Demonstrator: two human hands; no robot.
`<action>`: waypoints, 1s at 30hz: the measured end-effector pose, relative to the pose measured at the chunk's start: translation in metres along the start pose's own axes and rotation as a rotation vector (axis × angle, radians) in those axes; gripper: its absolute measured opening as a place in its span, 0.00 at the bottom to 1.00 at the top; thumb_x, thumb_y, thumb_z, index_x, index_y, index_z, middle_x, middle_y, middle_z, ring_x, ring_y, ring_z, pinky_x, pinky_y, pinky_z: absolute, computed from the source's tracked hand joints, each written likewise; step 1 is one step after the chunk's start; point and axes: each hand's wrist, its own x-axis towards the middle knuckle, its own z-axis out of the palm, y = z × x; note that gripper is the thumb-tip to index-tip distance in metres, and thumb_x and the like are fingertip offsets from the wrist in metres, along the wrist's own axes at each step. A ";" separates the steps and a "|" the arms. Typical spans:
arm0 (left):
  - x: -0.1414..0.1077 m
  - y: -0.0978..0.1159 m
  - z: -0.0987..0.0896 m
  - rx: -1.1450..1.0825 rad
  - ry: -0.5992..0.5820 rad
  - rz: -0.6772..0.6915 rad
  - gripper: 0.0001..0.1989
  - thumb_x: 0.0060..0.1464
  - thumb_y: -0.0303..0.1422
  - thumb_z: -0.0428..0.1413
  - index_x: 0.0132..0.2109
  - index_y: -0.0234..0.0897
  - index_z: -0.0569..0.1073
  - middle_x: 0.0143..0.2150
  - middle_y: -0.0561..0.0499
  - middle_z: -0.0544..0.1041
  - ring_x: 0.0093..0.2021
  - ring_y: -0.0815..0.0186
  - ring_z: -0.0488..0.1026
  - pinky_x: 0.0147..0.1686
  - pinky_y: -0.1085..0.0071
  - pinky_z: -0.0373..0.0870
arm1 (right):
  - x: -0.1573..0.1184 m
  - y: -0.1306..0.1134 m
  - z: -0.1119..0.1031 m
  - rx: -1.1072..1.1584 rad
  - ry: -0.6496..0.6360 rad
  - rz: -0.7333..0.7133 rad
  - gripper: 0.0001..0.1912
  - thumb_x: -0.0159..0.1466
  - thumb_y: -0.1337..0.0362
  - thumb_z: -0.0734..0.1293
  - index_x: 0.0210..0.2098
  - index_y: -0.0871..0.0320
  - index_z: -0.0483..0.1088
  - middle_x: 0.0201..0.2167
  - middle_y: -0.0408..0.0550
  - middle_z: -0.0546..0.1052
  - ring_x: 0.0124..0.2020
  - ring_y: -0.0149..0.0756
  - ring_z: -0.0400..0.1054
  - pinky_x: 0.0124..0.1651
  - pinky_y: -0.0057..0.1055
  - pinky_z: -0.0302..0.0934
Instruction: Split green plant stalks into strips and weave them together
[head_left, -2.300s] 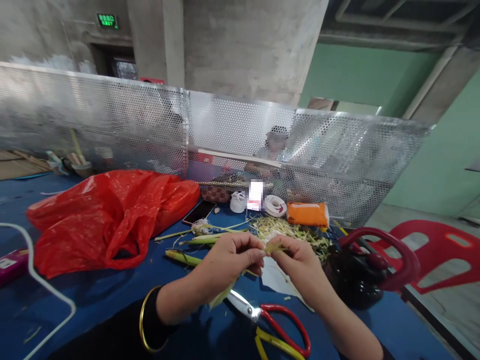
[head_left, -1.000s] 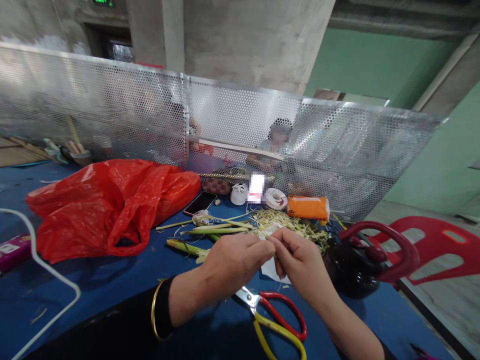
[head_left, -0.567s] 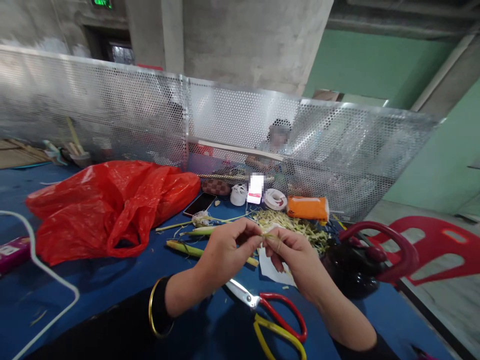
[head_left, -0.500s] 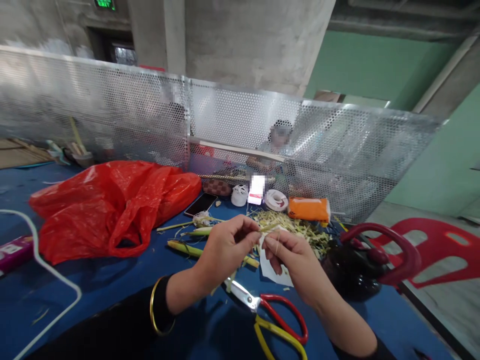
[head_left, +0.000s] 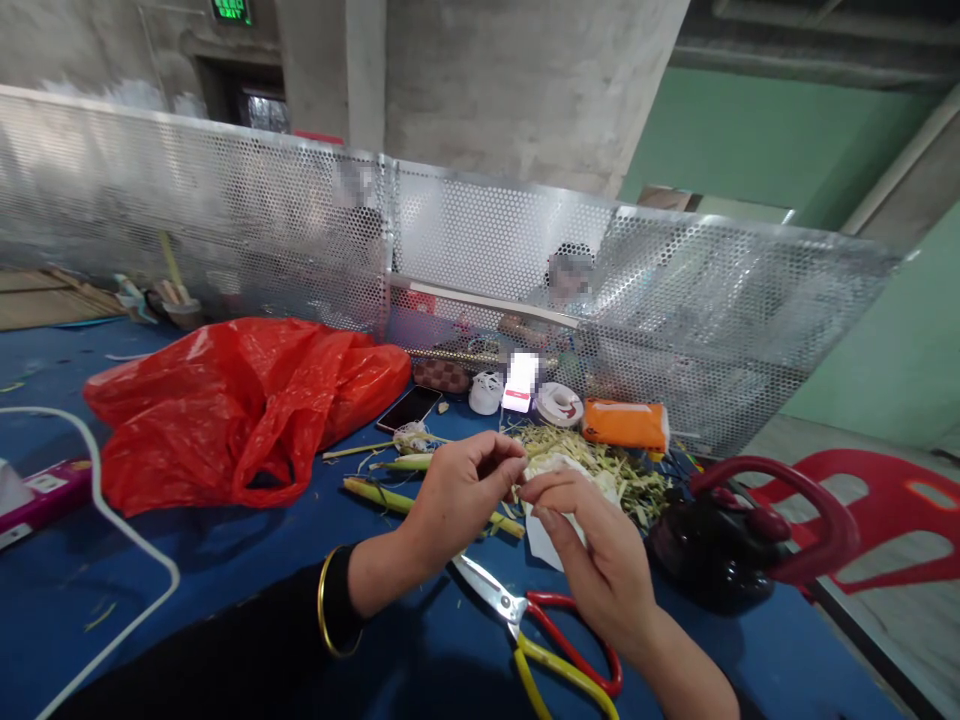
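My left hand is raised over the table, thumb and fingertips pinched together. Close to its fingertips is my right hand, with its index finger and thumb bent near each other. Anything thin held between the fingertips is too small to make out. Below the hands lie scissors with one red and one yellow handle. Plant stalks with green husk lie behind my left hand. A heap of pale green plant shreds and a white paper are behind my right hand, which partly covers them.
A red plastic bag spreads at left, near a white cable. At right stands a dark kettle by a red chair. A lit phone, tape roll and orange pack line the perforated metal screen; people sit beyond.
My right hand has turned, its fingers straighter and its thumb lower. The pale strip seen between my fingertips before no longer shows clearly. The whole view has shifted slightly.
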 end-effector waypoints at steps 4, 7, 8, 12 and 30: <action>-0.002 -0.001 -0.001 0.148 0.017 0.085 0.06 0.56 0.32 0.54 0.35 0.35 0.75 0.26 0.54 0.74 0.27 0.70 0.69 0.29 0.76 0.65 | 0.000 0.000 0.002 -0.077 -0.029 -0.091 0.11 0.64 0.77 0.58 0.37 0.57 0.67 0.36 0.52 0.73 0.39 0.38 0.68 0.42 0.35 0.67; -0.004 -0.001 -0.001 0.179 0.011 0.117 0.06 0.57 0.30 0.53 0.35 0.35 0.75 0.28 0.54 0.75 0.30 0.69 0.70 0.32 0.76 0.65 | 0.001 -0.001 0.004 -0.141 -0.055 -0.150 0.12 0.63 0.78 0.58 0.38 0.59 0.67 0.35 0.53 0.72 0.39 0.38 0.67 0.40 0.34 0.67; -0.004 -0.001 -0.001 0.178 0.005 0.120 0.06 0.57 0.30 0.53 0.35 0.35 0.75 0.29 0.54 0.75 0.30 0.69 0.70 0.32 0.76 0.65 | 0.001 -0.002 0.004 -0.155 -0.060 -0.159 0.12 0.62 0.79 0.58 0.38 0.59 0.67 0.35 0.53 0.72 0.38 0.38 0.67 0.39 0.34 0.67; -0.005 0.001 -0.001 0.184 -0.019 0.122 0.07 0.57 0.29 0.52 0.35 0.35 0.75 0.30 0.53 0.76 0.32 0.68 0.71 0.33 0.75 0.65 | 0.003 -0.005 0.004 -0.192 -0.073 -0.186 0.13 0.61 0.79 0.57 0.36 0.57 0.66 0.33 0.52 0.73 0.36 0.38 0.67 0.37 0.34 0.68; -0.006 0.001 0.000 0.301 -0.410 0.089 0.08 0.51 0.24 0.54 0.29 0.36 0.78 0.26 0.53 0.78 0.29 0.68 0.73 0.30 0.75 0.64 | 0.014 -0.002 -0.028 0.085 -0.050 0.332 0.11 0.65 0.66 0.62 0.26 0.57 0.69 0.32 0.46 0.75 0.36 0.35 0.70 0.39 0.31 0.63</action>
